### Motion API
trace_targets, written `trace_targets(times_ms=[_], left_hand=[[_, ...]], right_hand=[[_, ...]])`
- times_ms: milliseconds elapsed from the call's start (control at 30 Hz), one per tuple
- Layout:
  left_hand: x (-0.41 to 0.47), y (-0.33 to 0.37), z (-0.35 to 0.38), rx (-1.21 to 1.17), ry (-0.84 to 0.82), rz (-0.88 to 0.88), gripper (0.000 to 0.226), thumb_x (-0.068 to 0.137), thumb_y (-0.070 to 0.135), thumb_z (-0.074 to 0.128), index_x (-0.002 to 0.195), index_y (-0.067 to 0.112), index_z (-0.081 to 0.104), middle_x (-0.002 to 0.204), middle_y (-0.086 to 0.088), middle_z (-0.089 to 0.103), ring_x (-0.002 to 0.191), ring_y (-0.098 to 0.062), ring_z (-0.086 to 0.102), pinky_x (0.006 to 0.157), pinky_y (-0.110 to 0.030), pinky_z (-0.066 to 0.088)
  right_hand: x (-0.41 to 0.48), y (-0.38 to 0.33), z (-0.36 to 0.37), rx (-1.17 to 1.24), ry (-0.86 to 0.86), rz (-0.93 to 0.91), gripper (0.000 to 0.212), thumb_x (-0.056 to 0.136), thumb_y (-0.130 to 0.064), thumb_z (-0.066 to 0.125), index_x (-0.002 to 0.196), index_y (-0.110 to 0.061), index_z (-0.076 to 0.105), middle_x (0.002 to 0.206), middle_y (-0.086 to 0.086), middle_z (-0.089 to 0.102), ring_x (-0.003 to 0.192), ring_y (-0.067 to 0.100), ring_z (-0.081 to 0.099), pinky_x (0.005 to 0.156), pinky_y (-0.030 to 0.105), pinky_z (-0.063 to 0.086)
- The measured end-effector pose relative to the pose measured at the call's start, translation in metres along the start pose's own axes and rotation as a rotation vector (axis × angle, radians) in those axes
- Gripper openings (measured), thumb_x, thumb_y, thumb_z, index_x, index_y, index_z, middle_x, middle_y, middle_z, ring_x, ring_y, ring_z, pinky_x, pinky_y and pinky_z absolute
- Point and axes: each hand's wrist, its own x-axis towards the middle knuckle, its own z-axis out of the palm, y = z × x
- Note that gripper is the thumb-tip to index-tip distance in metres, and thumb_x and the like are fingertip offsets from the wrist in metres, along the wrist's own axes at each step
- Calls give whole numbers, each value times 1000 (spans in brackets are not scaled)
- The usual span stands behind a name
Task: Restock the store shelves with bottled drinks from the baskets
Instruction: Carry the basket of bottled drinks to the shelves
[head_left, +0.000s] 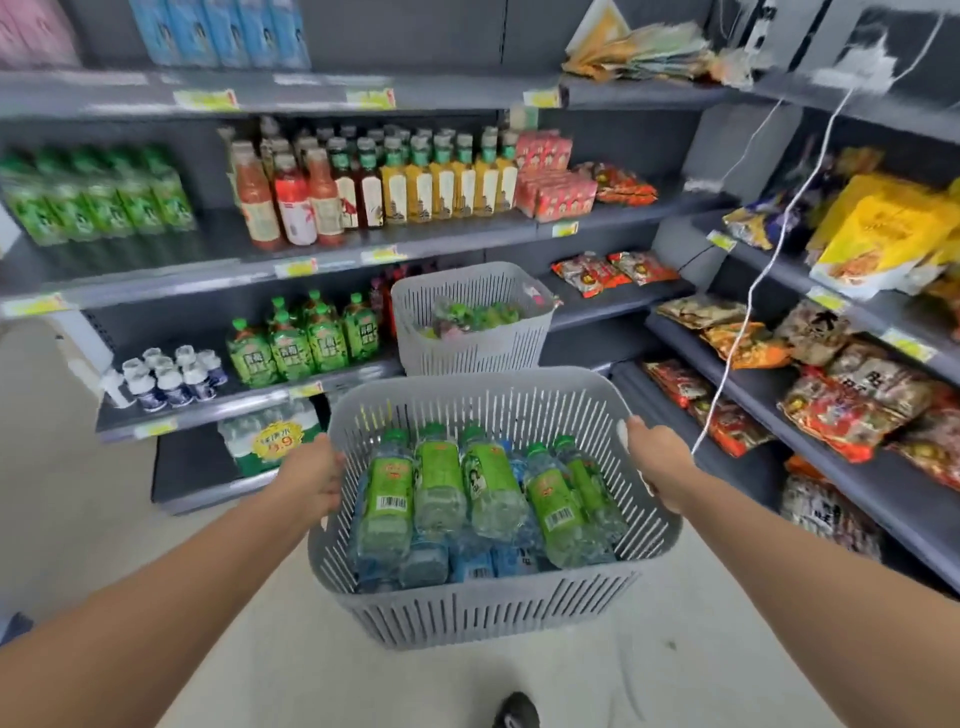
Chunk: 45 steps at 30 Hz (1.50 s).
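I hold a grey slatted basket (467, 608) in the air in front of me, above the floor. My left hand (311, 475) grips its left rim and my right hand (657, 460) grips its right rim. Inside lie several clear bottles with green labels and caps (441, 478) on top of blue-labelled bottles (472, 564). A second grey basket (470, 317) with green-capped items stands further back by the shelves. The grey drink shelves (249, 402) straight ahead carry green tea bottles (301, 338), small white bottles (169, 376) and, higher up, red and yellow bottles (374, 187).
Snack packets (852, 410) fill the shelves on the right. A white cord (748, 312) hangs down in front of them. A shrink-wrapped pack of water (270, 436) sits on the lowest shelf at left. My shoe (517, 712) shows on the pale floor below.
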Motion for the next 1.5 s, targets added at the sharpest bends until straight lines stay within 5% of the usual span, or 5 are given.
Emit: trace_targets(times_ms=[133,367,733,900,1500], left_hand=[[47,23,64,-4,48,-18,40,104,29,32,72,9,44,56,-2,25,32,-12,20,35,-13,17],[111,46,155,-19,115,-35,34,103,23,33,72,12,43,57,-4,28,39,-15,22,37,-20,17],[199,49,240,-75,254,-81,36,102,29,34,73,14,47,57,-5,34,48,-17,27,47,-26,21],[216,39,254,-87,369,-93,42,100,32,35,67,10,48,57,-7,39,47,-21,32,46,-27,24],[257,10,254,24,590,-123,50,95,42,32,68,7,56,70,-18,58,63,-30,52,63,-38,42]], right_hand=[[86,-18,-11,-65,-7,-18,64,100,-46,25,134,3,48,126,21,56,110,34,56,88,35,41],[216,-41,-13,-76,-50,-13,50,94,-56,26,75,-15,46,76,5,44,67,22,44,66,32,32],[352,-60,12,-155,-152,-105,53,101,-47,22,67,-13,46,66,4,43,57,17,40,56,30,30],[377,-63,25,-174,-211,-179,57,102,-44,21,95,-4,60,102,21,64,90,33,58,77,36,41],[417,-51,78,-184,-273,-232,63,103,-42,18,113,3,61,111,25,63,103,38,58,94,45,46]])
